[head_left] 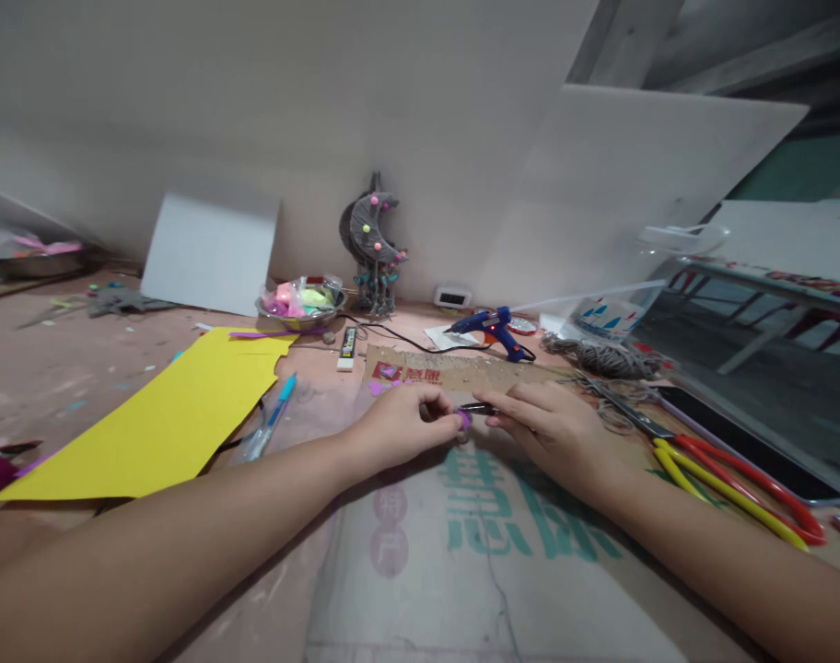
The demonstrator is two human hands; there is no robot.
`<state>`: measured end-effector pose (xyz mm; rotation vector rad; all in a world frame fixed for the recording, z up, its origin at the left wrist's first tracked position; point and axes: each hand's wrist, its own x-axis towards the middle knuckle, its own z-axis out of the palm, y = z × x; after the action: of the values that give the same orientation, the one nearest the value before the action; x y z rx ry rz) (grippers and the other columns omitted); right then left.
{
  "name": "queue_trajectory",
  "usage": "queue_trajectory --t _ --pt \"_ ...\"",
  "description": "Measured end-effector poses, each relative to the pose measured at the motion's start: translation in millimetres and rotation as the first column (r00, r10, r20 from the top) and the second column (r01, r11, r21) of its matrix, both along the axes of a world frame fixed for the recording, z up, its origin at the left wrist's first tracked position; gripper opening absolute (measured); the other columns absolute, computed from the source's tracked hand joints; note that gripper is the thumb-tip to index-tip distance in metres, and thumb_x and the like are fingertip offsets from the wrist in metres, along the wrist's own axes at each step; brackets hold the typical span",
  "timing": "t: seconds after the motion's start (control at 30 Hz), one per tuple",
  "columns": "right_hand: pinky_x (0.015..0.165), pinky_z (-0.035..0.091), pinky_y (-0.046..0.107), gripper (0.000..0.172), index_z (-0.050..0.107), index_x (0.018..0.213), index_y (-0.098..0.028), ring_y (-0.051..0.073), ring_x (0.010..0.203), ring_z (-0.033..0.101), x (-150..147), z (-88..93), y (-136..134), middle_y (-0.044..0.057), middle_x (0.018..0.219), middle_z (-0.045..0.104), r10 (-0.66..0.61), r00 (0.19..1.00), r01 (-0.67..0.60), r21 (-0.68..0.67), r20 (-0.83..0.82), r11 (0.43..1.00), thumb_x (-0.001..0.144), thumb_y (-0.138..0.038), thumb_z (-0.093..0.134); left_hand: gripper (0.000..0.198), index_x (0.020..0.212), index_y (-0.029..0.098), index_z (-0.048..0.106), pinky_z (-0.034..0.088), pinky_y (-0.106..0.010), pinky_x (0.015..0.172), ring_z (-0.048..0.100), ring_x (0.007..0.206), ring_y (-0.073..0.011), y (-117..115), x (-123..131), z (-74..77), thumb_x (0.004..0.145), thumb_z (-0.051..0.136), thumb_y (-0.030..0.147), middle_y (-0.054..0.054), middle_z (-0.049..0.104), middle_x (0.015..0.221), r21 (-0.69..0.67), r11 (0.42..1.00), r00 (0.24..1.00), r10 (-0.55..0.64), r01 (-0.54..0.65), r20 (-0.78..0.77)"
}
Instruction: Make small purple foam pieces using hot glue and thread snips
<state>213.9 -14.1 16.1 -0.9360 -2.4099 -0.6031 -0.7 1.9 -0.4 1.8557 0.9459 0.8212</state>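
My left hand (pixel 404 422) is closed in a pinch on a small purple piece (pixel 463 420), held just above a cardboard sheet with green print (pixel 461 552). My right hand (pixel 551 425) meets it from the right, fingers closed on a thin dark tool (pixel 476 407) whose tip touches the purple piece. Both forearms reach in from the bottom corners.
A yellow paper sheet (pixel 164 414) and a blue pen (pixel 272 419) lie to the left. A blue glue gun (pixel 493 327), a twine ball (pixel 603 357), a bowl of coloured bits (pixel 301 304) and a moon ornament (pixel 373 235) stand behind. Red and yellow handled scissors (pixel 730 479) and a phone (pixel 738 440) lie right.
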Motion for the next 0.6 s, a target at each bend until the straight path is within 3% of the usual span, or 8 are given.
queue_trajectory --t 0.6 --pt "0.053 0.034 0.026 0.026 0.066 0.102 -0.015 0.014 0.058 0.048 1.3 -0.2 0.5 0.004 0.064 0.058 0.014 1.000 -0.013 0.038 -0.012 0.999 0.089 -0.029 0.048 0.023 0.070 0.016 0.060 0.035 -0.018 0.050 0.047 0.054 -0.0085 1.7 0.8 0.6 0.074 0.056 0.037 0.003 0.057 0.060 -0.021 1.000 1.000 -0.002 0.002 -0.009"
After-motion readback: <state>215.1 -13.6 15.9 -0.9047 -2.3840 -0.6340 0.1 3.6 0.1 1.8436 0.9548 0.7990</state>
